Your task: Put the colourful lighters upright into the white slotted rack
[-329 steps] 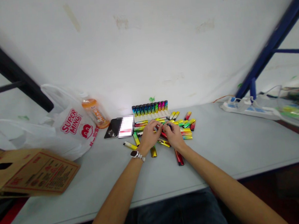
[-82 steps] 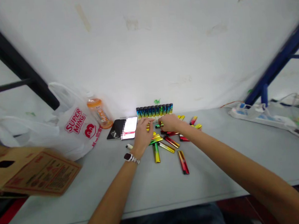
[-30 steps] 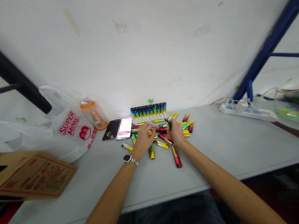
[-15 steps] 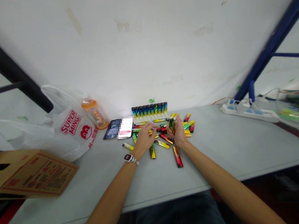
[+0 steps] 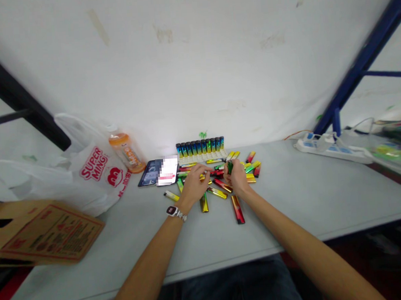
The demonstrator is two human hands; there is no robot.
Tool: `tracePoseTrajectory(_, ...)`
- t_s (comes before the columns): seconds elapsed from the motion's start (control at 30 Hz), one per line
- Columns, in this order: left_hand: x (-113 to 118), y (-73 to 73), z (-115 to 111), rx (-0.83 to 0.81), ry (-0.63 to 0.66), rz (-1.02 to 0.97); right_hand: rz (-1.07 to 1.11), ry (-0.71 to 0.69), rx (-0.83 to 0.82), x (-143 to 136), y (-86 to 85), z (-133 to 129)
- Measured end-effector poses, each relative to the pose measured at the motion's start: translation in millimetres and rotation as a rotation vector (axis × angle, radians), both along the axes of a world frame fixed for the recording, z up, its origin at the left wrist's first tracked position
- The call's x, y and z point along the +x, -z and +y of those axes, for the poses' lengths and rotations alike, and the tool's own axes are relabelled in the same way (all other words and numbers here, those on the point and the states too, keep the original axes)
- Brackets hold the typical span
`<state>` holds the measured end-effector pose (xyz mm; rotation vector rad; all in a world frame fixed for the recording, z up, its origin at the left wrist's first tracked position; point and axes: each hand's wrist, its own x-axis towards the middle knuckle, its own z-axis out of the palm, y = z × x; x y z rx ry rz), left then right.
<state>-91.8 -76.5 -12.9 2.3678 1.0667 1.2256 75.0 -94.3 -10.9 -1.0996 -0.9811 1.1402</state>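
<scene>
Above the pile of lighters, my right hand (image 5: 237,177) is wrapped round a green lighter (image 5: 230,166), whose upper part shows beside the thumb. To its left, my left hand (image 5: 194,182) hovers over or rests among the lighters, its fingers bent and apart; I make out nothing held in it. Loose lighters lie around both hands: a red one (image 5: 238,209) in front, a yellow-green one (image 5: 204,203) below my left hand, a gold one (image 5: 217,193) between them. Behind stands a row of blue-yellow lighters (image 5: 198,146) upright in a white tray (image 5: 203,158).
Left of the pile lies a phone (image 5: 150,173) with a lit screen. Beyond it stand an orange drink bottle (image 5: 128,154), a white plastic bag (image 5: 96,174) and a cardboard box (image 5: 52,236). A power strip (image 5: 332,148) lies at the right by the wall.
My right hand has turned and its fingers have closed further over the green lighter, which shows less now. My left hand stays where it was.
</scene>
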Motion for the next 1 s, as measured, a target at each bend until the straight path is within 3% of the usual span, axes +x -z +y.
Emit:
tracePoseTrajectory(0.1, 0, -0.1, -1, -0.009, -0.004, -0.005, 0.040, 0.056, -0.001, -4, -2.9, -4)
tracePoseTrajectory(0.57, 0, -2.1, -2, -0.001, -0.007, -0.010, 0.142, -0.033, -0.095, -7, -1.6, -5)
tracePoseTrajectory(0.8, 14, -15.5, -10, -0.040, -0.017, -0.102, -0.134, 0.108, 0.138, -6, 5.9, 0)
tracePoseTrajectory(1.0, 35, -24.6, -4, -0.187, 0.000, -0.270, -0.403, 0.086, 0.306, -2, 5.7, -1)
